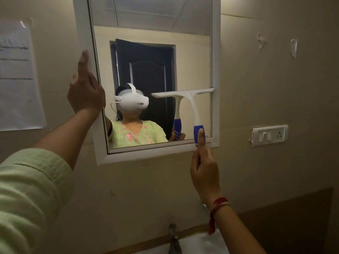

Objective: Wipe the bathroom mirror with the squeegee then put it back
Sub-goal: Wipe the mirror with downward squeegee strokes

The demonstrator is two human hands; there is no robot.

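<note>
Mid-wipe: the right hand [203,167] is gripping the squeegee [190,99] by its blue handle, blade pressing the mirror's [192,61] lower right, the left hand [86,92] clutching its left edge, and next it's likely needing a steady downward pull.

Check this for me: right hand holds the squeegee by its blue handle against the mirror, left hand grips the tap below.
One slip: the left hand holds the frame at the left edge of the mirror. The rest stands: the right hand holds the squeegee by its blue handle against the mirror. The head view shows it.
</note>
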